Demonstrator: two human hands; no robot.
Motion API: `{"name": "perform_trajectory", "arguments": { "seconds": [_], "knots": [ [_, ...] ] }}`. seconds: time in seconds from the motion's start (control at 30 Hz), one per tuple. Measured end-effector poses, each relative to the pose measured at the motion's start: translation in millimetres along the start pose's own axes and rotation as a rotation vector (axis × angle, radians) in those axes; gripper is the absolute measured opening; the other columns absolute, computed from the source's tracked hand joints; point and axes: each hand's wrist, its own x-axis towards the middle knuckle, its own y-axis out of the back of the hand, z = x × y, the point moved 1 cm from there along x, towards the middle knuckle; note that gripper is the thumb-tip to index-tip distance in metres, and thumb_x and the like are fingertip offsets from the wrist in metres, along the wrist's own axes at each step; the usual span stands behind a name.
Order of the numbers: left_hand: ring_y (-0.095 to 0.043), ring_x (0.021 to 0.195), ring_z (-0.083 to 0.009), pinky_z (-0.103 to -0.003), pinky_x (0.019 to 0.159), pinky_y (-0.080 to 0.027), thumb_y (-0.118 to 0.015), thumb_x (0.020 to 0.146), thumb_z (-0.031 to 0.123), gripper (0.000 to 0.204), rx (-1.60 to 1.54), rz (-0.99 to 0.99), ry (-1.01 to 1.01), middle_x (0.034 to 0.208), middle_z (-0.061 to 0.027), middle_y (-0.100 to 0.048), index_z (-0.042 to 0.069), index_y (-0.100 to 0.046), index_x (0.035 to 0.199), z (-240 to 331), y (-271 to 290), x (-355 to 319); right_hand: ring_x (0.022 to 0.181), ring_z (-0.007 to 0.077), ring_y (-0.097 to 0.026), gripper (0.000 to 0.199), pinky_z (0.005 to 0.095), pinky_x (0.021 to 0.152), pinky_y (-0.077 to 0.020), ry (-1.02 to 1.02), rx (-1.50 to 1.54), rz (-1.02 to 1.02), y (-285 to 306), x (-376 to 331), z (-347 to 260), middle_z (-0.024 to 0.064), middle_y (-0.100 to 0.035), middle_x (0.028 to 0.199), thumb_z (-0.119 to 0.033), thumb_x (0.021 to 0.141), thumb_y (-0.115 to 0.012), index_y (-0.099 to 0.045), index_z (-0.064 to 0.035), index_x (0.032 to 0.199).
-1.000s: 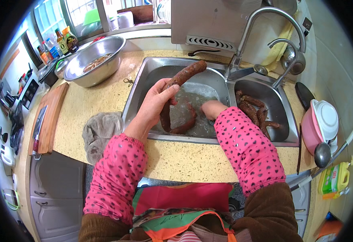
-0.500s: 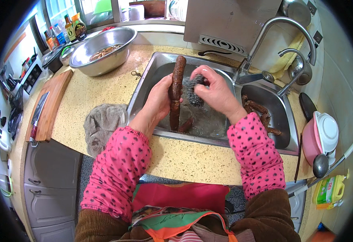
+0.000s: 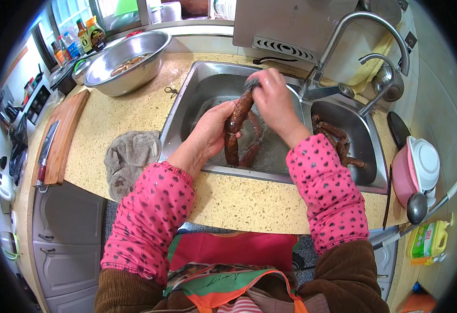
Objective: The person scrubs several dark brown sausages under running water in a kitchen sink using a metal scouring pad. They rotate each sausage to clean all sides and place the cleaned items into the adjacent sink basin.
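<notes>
— Sausage [image 3: 237, 124] first: how much of it shows in the head view?

— Most of its dark red length, which stands nearly upright over the left basin of the sink [image 3: 197, 88]. Its top end is hidden under the right hand [image 3: 272, 99], and a grey scrubbing pad [image 3: 251, 83] peeks out from beneath those fingers, too bunched up to make out clearly.

— And the hands themselves?

— Both are closed. The left hand [image 3: 207, 136] grasps the sausage around its lower middle from the left side; the right hand is clenched on the pad and pressed against the sausage's upper end. So the sausage runs between the two hands, touching both.

— What else is hard to read?

— Another sausage piece [image 3: 253, 140] lies in the basin behind the held one, partly blurred by water. In the right basin a heap of sausages [image 3: 338, 142] is tangled, so their number cannot be told. The contents of the steel bowl [image 3: 129, 60] are only a brownish smear.

— Counts, then?

— Two basins, two taps [image 3: 364, 47], one steel bowl, one grey cloth [image 3: 129, 159] on the desk [image 3: 113, 120] just left of the sink, one wooden cutting board [image 3: 61, 138] with one knife [image 3: 45, 154] on it. About four bottles [image 3: 79, 36] stand by the window, cut off by the rim. At the right a pink bowl [image 3: 406, 175] holds a white lid, and a ladle [image 3: 419, 206] lies near it.
</notes>
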Motion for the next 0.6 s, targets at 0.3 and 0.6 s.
{"name": "perform_trajectory", "arguments": {
  "seconds": [0.3, 0.6],
  "knots": [
    [-0.058, 0.072, -0.0110, -0.025, 0.057, -0.047, -0.047, 0.099, 0.022, 0.028, -0.006, -0.061, -0.008, 0.090, -0.0045, -0.063, 0.004, -0.059, 0.117, -2.2, 5.9, 5.8, 0.089, 0.0371, -0.054, 0.021, 0.0453, 0.082, -0.0459, -0.055, -0.030, 0.005, 5.3, -0.9, 9.6, 0.0162, -0.054, 0.090, 0.001, 0.074, -0.056, -0.056, -0.0035, 0.095],
    [-0.058, 0.089, -0.0112, -0.028, 0.076, -0.050, -0.054, 0.099, 0.021, 0.052, 0.150, -0.215, -0.162, 0.112, -0.0039, -0.060, 0.007, -0.036, 0.146, -8.5, -6.0, 0.9, 0.090, 0.0180, -0.055, 0.048, 0.0327, 0.084, -0.0474, -0.903, 0.723, -0.079, 21.9, 3.0, 4.8, 0.0116, -0.058, 0.108, -0.019, 0.082, -0.073, -0.050, -0.0007, 0.119]
  ]
}}
